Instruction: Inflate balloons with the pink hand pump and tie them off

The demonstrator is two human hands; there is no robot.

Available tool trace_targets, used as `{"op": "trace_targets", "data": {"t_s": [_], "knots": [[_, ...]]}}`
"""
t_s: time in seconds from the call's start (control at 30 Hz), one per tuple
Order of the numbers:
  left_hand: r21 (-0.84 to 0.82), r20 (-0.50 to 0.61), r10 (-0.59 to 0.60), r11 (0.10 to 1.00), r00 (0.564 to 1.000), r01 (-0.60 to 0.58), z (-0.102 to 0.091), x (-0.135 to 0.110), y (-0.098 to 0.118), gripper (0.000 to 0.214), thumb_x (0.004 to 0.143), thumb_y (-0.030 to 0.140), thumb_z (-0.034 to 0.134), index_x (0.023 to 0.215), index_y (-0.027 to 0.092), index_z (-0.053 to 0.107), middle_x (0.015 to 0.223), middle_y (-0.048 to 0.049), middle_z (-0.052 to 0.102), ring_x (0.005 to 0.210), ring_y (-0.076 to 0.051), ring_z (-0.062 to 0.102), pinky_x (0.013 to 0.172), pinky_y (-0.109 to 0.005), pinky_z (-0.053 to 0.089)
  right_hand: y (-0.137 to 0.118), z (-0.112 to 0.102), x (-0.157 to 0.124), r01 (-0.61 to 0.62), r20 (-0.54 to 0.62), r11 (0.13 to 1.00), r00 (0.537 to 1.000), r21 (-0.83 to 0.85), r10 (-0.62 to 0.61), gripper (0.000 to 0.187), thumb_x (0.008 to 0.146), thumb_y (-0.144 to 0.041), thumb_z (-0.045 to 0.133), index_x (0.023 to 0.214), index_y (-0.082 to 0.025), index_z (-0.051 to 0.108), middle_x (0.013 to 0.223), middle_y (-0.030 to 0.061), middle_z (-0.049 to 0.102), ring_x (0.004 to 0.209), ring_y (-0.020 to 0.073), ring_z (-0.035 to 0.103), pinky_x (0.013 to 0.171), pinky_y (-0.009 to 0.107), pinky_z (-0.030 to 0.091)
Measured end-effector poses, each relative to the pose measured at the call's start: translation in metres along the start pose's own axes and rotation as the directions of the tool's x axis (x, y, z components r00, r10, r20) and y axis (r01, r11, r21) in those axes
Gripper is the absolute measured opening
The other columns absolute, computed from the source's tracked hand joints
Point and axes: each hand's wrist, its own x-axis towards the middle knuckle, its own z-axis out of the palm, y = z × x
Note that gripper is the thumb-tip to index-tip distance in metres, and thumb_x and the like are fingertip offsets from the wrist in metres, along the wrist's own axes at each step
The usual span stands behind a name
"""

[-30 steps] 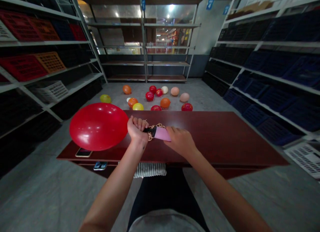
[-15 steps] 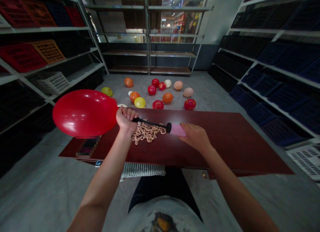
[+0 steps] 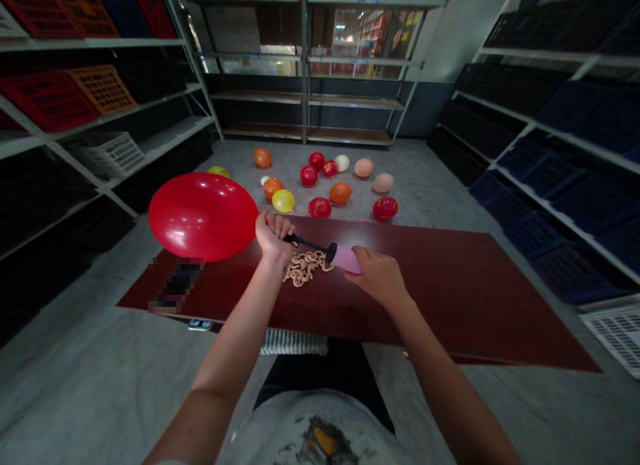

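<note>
A large inflated red balloon [image 3: 203, 216] extends to the left from my left hand [image 3: 275, 235], which is closed around its neck and the black end of a hand balloon pump. My right hand [image 3: 377, 273] is wrapped round the pink barrel of the pump [image 3: 345, 258]. Between my hands part of the pump's thin black rod shows; the balloon's mouth is hidden in my left fingers. Below the pump, a pile of beige, curled, uninflated balloon-like pieces [image 3: 303, 270] lies on the dark red table [image 3: 450, 285].
On the table's left lies a dark, blurred-out flat object [image 3: 177, 285]. Beyond the table several small balloons, such as an orange one [image 3: 340, 193] and a yellow one [image 3: 283, 200], rest on the floor. Shelves with crates [image 3: 45, 98] flank both sides; a metal rack [image 3: 305, 98] stands behind.
My hands have come closer together, so less of the pump's black rod shows. The red balloon and my left hand have shifted right. The camera view has shifted slightly too.
</note>
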Motion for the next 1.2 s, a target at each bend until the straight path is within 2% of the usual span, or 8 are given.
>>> {"op": "trace_targets", "data": {"t_s": [0.2, 0.4, 0.53, 0.8, 0.97, 1.1, 1.2], "knots": [[0.008, -0.033, -0.039, 0.999, 0.999, 0.039, 0.002, -0.014, -0.025, 0.050, 0.098, 0.023, 0.039, 0.052, 0.019, 0.020, 0.038, 0.0066, 0.018, 0.031, -0.006, 0.018, 0.038, -0.024, 0.019, -0.026, -0.003, 0.015, -0.015, 0.014, 0.999, 1.000, 0.038, 0.014, 0.037, 0.084, -0.051, 0.062, 0.103, -0.020, 0.055, 0.093, 0.0067, 0.072, 0.076, 0.0238, 0.068, 0.060, 0.031, 0.033], [0.043, 0.008, -0.088, 0.995, 0.996, 0.087, 0.002, -0.013, -0.018, 0.053, 0.098, 0.023, 0.037, 0.048, 0.019, 0.020, 0.036, 0.0053, 0.017, 0.029, -0.007, 0.017, 0.038, -0.025, 0.019, -0.026, 0.012, 0.010, 0.009, -0.096, 0.991, 0.995, 0.133, 0.004, 0.040, 0.087, -0.056, 0.058, 0.105, -0.021, 0.058, 0.093, 0.0051, 0.073, 0.078, 0.0207, 0.068, 0.061, 0.029, 0.034], [0.044, 0.041, -0.075, 0.996, 0.996, 0.073, 0.005, -0.009, -0.008, 0.054, 0.099, 0.024, 0.036, 0.048, 0.018, 0.020, 0.036, 0.0051, 0.017, 0.030, -0.007, 0.017, 0.038, -0.025, 0.019, -0.012, 0.021, 0.002, 0.032, -0.173, 0.993, 0.985, 0.110, -0.012, 0.045, 0.088, -0.057, 0.056, 0.111, -0.019, 0.059, 0.092, 0.0064, 0.073, 0.076, 0.0206, 0.068, 0.063, 0.029, 0.036], [0.044, 0.037, -0.072, 0.997, 0.997, 0.070, -0.001, 0.003, 0.016, 0.051, 0.100, 0.023, 0.033, 0.052, 0.018, 0.015, 0.038, 0.0055, 0.016, 0.031, -0.007, 0.016, 0.038, -0.024, 0.021, 0.035, 0.035, -0.023, 0.118, -0.238, 0.993, 0.964, -0.014, -0.118, 0.047, 0.091, -0.057, 0.053, 0.113, -0.016, 0.060, 0.091, 0.0072, 0.072, 0.078, 0.0204, 0.066, 0.067, 0.030, 0.036], [0.029, 0.008, -0.023, 0.999, 1.000, 0.023, -0.001, 0.001, 0.015, 0.050, 0.100, 0.021, 0.033, 0.053, 0.019, 0.015, 0.040, 0.0064, 0.015, 0.030, -0.006, 0.017, 0.038, -0.024, 0.020, 0.037, 0.029, -0.030, 0.080, -0.177, 0.997, 0.981, -0.022, -0.082, 0.044, 0.090, -0.053, 0.054, 0.111, -0.015, 0.061, 0.090, 0.0086, 0.071, 0.075, 0.0212, 0.065, 0.066, 0.031, 0.035], [0.019, 0.009, 0.031, 0.999, 0.999, -0.031, 0.004, -0.004, 0.010, 0.049, 0.100, 0.022, 0.034, 0.054, 0.019, 0.016, 0.041, 0.0067, 0.014, 0.031, -0.006, 0.017, 0.038, -0.023, 0.018, 0.025, 0.021, -0.027, 0.029, -0.097, 1.000, 0.995, -0.010, -0.030, 0.042, 0.086, -0.047, 0.062, 0.112, -0.015, 0.059, 0.093, 0.0091, 0.071, 0.077, 0.0225, 0.065, 0.066, 0.031, 0.035], [0.041, 0.017, 0.023, 0.999, 1.000, -0.024, 0.007, -0.011, 0.003, 0.050, 0.099, 0.023, 0.035, 0.054, 0.019, 0.017, 0.041, 0.0066, 0.013, 0.031, -0.006, 0.016, 0.038, -0.023, 0.018, 0.011, 0.016, -0.020, -0.003, -0.043, 1.000, 0.999, 0.029, 0.005, 0.038, 0.083, -0.046, 0.064, 0.107, -0.017, 0.058, 0.093, 0.0084, 0.070, 0.079, 0.0230, 0.065, 0.066, 0.031, 0.035]]}}
